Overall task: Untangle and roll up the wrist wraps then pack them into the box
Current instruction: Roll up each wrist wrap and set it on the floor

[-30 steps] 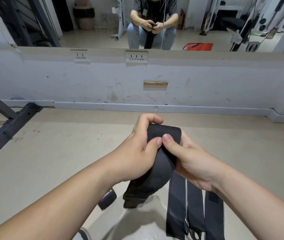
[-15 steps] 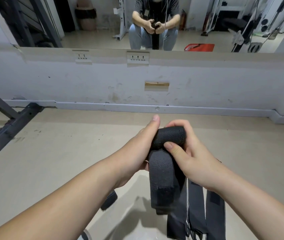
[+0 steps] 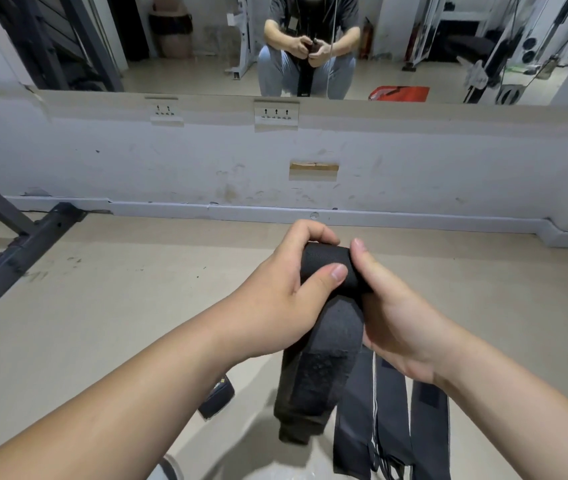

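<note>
Looking down across pale floor (image 3: 102, 323) toward a scuffed white wall (image 3: 414, 161) under a mirror (image 3: 67, 39). Holding the wrist wrap (image 3: 324, 341) up in front, between both hands, above the floor. Gripping its rolled end (image 3: 327, 261) with the left hand (image 3: 275, 299), fingers curling over the top and thumb pressing on the near face. Clamping the same roll from the other side with the right hand (image 3: 400, 317), thumb lying up along the roll's right end, fingers hidden behind it.

Setting the roll's axis crosswise, left to right from one palm to the other, with neither hand plainly nearer. Letting the unrolled tail (image 3: 313, 403) hang from the roll's underside, its long axis pointing from the grip down toward the floor and the body, with the rough hook patch (image 3: 317, 375) facing the camera low on it.

Judging the coming turn as winding along that hanging length, so needing the tail square to the roll's axis and not skewed.

Leaving more dark straps (image 3: 390, 410) lying lengthwise on the floor below the right wrist, and a small dark bundle (image 3: 218, 396) under the left forearm. Seeing no box anywhere.
</note>
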`<state>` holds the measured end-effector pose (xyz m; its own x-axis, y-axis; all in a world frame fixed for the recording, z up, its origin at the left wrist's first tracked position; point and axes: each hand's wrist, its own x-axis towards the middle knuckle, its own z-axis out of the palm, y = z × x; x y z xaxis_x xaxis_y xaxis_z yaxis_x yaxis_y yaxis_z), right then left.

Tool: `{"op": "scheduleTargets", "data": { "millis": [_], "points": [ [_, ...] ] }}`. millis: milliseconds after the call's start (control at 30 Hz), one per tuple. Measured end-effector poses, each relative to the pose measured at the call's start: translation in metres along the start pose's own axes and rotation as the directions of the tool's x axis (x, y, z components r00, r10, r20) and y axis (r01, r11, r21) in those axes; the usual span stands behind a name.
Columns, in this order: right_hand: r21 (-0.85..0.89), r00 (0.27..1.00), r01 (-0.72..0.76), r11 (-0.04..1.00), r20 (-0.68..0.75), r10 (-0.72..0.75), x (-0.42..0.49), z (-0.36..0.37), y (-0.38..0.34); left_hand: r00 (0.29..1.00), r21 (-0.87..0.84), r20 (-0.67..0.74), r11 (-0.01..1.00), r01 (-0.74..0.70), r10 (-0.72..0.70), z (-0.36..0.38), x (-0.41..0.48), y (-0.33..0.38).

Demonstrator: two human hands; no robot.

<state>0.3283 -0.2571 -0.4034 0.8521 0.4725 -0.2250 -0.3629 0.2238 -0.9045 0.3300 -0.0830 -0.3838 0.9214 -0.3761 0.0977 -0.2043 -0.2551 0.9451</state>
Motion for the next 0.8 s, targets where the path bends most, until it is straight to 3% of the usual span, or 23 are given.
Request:
{"op": "scheduleTargets", "data": {
  "millis": [100,400,500,633,800],
  "points": [
    [-0.022,0.999,0.034,0.999,-0.041,-0.035,0.003,-0.006,0.004,1.000,0.009,0.011,1.000,-0.020,0.020,-0.002,0.000,-0.004],
    [-0.001,0.982,0.130,0.991,-0.137,-0.129,0.009,-0.013,0.012,0.982,-0.184,0.026,0.964,0.191,-0.189,0.005,0.010,-0.016],
    [-0.016,0.977,0.163,0.987,-0.140,-0.163,0.009,-0.015,0.013,0.975,-0.150,0.048,0.964,0.221,-0.217,0.007,0.013,-0.026],
    [-0.180,0.965,0.206,0.962,-0.126,-0.230,0.009,-0.021,0.015,0.961,-0.060,0.043,0.960,0.274,-0.272,0.007,0.013,-0.032],
    [-0.421,0.935,0.266,0.867,-0.107,-0.338,0.007,-0.021,0.016,0.960,-0.111,0.082,0.955,0.276,-0.268,-0.007,0.015,-0.033]
  ]
}}
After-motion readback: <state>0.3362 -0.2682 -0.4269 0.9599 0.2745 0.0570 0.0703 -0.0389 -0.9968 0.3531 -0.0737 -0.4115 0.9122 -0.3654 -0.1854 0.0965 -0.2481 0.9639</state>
